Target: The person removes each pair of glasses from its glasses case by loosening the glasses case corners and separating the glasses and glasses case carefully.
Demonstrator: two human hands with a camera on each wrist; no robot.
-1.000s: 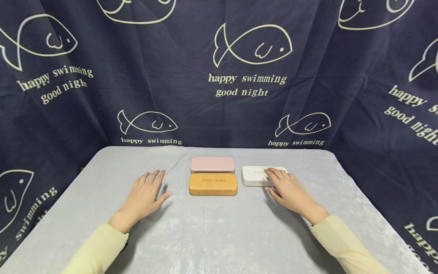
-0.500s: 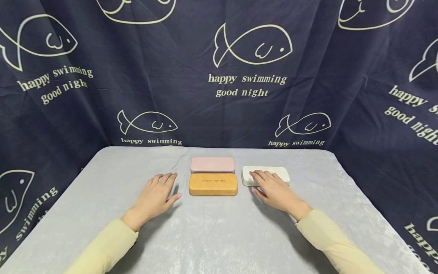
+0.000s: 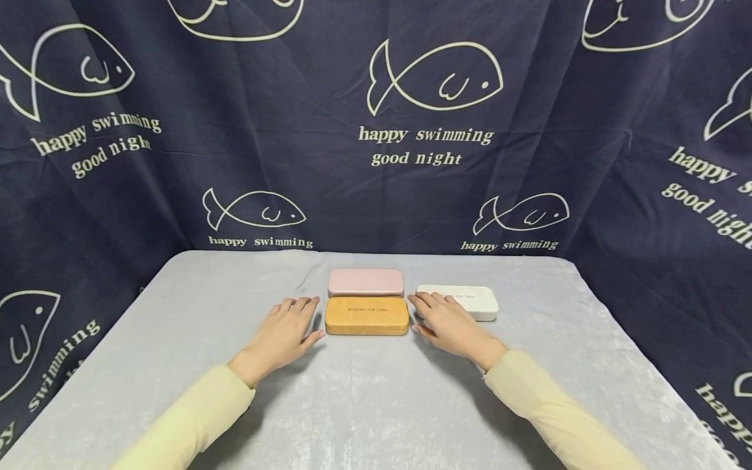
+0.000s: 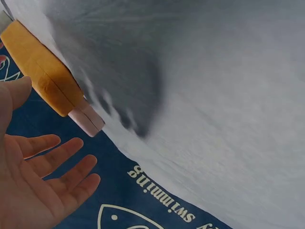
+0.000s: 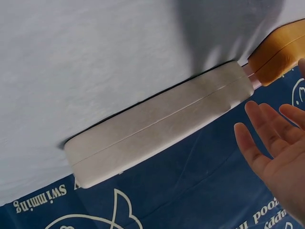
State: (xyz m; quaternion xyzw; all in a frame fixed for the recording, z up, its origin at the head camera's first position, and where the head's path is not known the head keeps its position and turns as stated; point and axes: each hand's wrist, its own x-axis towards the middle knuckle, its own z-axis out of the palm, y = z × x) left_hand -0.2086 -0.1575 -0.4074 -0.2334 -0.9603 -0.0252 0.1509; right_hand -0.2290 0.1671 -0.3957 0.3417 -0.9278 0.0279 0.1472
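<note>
Legible text, for your record: the dark navy fabric backdrop point(image 3: 376, 163) with white fish outlines reads "happy swimming good night" at centre, and "happy swimming" under each of the two smaller fish lower down (side prints are cut off or folded). You will find one line of small dark capitals on the lid of the flat orange-tan rectangular case point(image 3: 367, 315), too small to read. The flat white rectangular case point(image 3: 464, 300) carries a faint line, also illegible.
</note>
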